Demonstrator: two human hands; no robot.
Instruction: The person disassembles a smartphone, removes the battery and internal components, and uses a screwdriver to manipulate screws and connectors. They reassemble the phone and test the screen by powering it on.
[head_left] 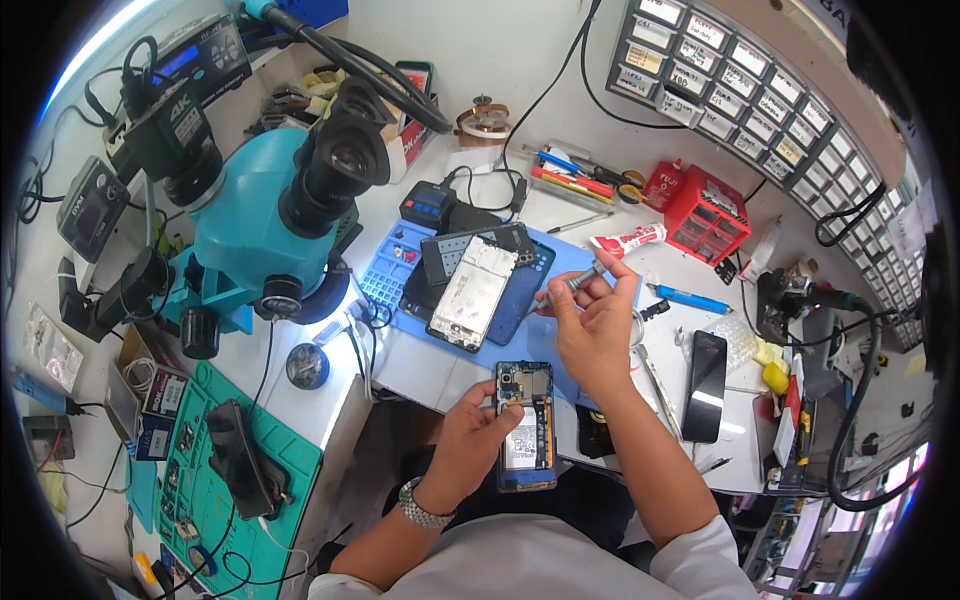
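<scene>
Here, low in the centre of the frame, your left hand (470, 435) grips an opened phone (526, 428) by its left edge, fingers closed around the body, its back removed so the battery and circuit board face up; the phone is held off the worktop (420, 370), just in front of its near edge; directly above it, your right hand (592, 325) pinches a slim grey screwdriver (570, 285) between thumb and fingers, the tip pointing left over the blue mat (545, 285); on that mat, centre frame, lies a detached display panel (472, 292); a teal microscope (270, 215) stands at upper left; a dark phone (704, 372) lies at right; a red parts drawer (708, 215) sits at upper right.
</scene>
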